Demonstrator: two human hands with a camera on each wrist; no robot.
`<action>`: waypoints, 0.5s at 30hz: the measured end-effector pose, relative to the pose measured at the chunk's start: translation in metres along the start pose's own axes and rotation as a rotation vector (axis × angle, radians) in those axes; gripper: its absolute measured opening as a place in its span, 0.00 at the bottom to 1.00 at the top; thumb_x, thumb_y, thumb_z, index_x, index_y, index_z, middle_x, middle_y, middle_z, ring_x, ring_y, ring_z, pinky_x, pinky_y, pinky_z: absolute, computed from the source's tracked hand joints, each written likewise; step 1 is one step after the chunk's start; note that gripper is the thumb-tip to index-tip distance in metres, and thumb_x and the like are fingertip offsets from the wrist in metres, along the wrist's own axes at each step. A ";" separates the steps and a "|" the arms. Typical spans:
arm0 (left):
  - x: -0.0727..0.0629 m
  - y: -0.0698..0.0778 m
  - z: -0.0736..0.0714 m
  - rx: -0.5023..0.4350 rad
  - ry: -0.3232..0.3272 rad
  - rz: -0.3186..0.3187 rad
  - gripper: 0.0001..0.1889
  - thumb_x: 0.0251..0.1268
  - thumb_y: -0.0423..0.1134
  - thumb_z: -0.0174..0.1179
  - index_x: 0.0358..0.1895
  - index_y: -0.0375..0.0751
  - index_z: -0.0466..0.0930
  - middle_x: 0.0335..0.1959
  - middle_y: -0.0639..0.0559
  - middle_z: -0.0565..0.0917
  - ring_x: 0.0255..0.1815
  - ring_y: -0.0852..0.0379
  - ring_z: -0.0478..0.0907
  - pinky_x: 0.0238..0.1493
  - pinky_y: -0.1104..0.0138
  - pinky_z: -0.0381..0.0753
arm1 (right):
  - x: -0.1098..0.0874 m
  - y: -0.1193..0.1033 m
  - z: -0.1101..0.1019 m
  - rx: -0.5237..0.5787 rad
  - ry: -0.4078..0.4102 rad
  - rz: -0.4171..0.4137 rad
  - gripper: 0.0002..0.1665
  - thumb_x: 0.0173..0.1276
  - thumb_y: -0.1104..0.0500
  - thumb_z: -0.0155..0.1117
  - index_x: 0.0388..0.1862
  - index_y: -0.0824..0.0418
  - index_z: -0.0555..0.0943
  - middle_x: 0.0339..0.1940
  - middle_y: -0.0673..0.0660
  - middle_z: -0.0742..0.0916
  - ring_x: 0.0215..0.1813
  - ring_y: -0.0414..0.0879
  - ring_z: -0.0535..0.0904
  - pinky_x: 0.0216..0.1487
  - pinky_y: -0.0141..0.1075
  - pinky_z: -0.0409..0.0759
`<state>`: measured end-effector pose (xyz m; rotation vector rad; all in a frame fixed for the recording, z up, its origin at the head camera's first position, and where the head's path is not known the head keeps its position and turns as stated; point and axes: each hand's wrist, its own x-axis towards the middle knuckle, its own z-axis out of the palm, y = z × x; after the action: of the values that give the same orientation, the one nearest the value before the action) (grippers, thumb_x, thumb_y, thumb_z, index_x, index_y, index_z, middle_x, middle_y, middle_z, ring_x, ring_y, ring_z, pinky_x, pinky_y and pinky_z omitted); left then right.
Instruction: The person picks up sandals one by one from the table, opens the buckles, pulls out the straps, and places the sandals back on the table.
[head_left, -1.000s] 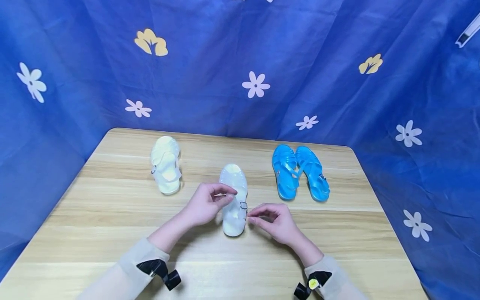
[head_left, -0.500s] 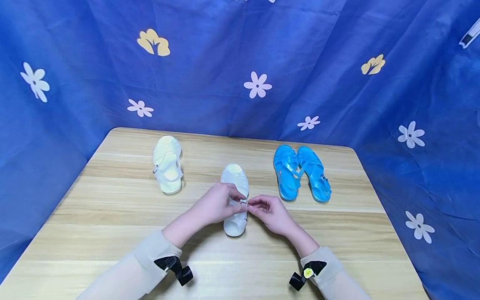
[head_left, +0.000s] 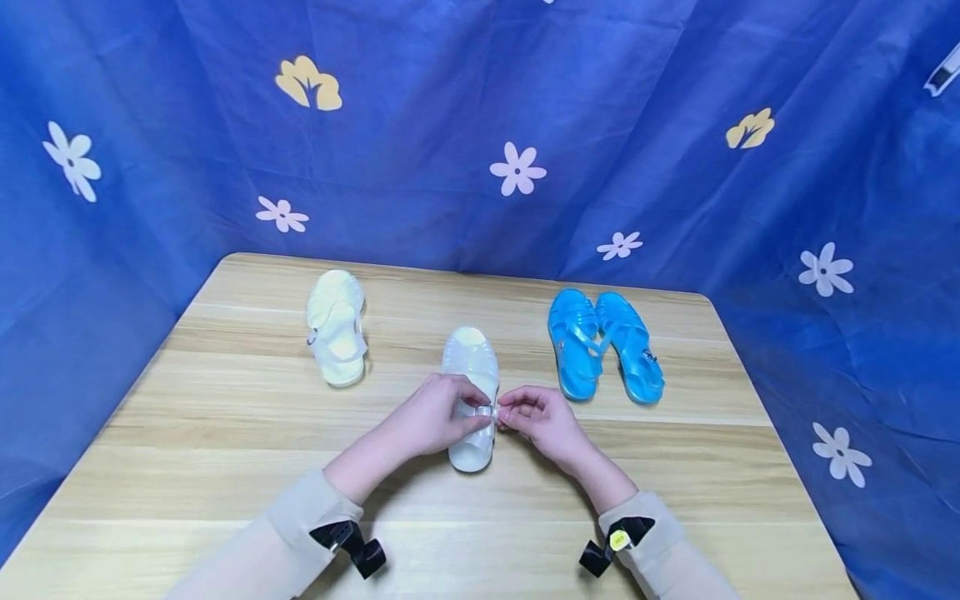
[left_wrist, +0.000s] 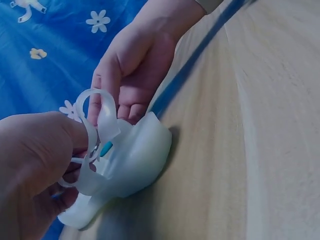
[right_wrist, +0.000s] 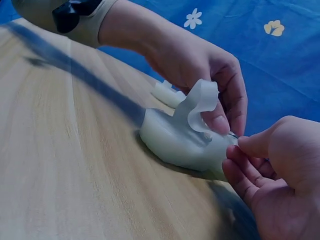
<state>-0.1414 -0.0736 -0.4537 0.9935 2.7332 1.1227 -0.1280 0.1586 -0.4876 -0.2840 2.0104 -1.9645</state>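
Note:
A white sandal (head_left: 468, 354) lies sole-down on the wooden table in front of me, toe pointing away. My left hand (head_left: 438, 412) reaches over it from the left, thumb and fingers pinching about its small metal buckle (head_left: 483, 410). From the right, my right hand (head_left: 547, 421) pinches the strap end at the buckle between thumb and forefinger. In the left wrist view the sandal's strap (left_wrist: 107, 120) rises in a loop above the heel. The same loop stands beside my left thumb in the right wrist view, where my fingers partly hide the buckle.
Another white sandal (head_left: 337, 337) lies farther back on the left of the table (head_left: 225, 467). Two blue sandals (head_left: 573, 350) lie side by side at the back right. A blue flowered curtain (head_left: 420, 142) hangs behind and around the table.
My left hand has moved right, from the sandal's middle to the buckle. The right hand has moved up and left to meet it. The buckle now lies between the hands; the sandal stays put.

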 end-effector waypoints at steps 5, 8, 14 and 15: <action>-0.005 -0.006 0.004 0.013 0.021 0.058 0.09 0.67 0.41 0.74 0.46 0.42 0.90 0.42 0.54 0.90 0.46 0.58 0.86 0.52 0.60 0.86 | -0.001 -0.002 0.001 0.063 0.022 0.029 0.12 0.75 0.72 0.66 0.54 0.77 0.83 0.45 0.64 0.90 0.44 0.49 0.90 0.53 0.40 0.88; -0.008 -0.011 0.007 -0.001 0.037 0.080 0.09 0.70 0.42 0.72 0.47 0.42 0.90 0.43 0.54 0.90 0.48 0.58 0.85 0.55 0.60 0.85 | -0.001 -0.002 0.002 0.110 0.044 0.044 0.13 0.75 0.72 0.67 0.54 0.78 0.83 0.45 0.64 0.91 0.43 0.48 0.90 0.53 0.41 0.88; -0.012 -0.017 0.012 -0.021 0.078 0.119 0.09 0.72 0.43 0.71 0.47 0.43 0.90 0.45 0.55 0.88 0.49 0.58 0.84 0.55 0.58 0.85 | 0.000 -0.001 0.007 0.185 0.067 0.044 0.15 0.74 0.72 0.67 0.56 0.81 0.81 0.42 0.63 0.92 0.42 0.46 0.90 0.52 0.42 0.89; -0.013 -0.017 0.013 -0.022 0.085 0.123 0.09 0.72 0.43 0.71 0.47 0.44 0.90 0.45 0.55 0.88 0.49 0.58 0.84 0.55 0.59 0.85 | 0.000 -0.002 0.008 0.187 0.067 0.042 0.16 0.74 0.72 0.67 0.56 0.82 0.81 0.42 0.63 0.92 0.42 0.46 0.90 0.52 0.42 0.89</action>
<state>-0.1375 -0.0823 -0.4770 1.1514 2.7516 1.2376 -0.1256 0.1509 -0.4860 -0.1333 1.8384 -2.1424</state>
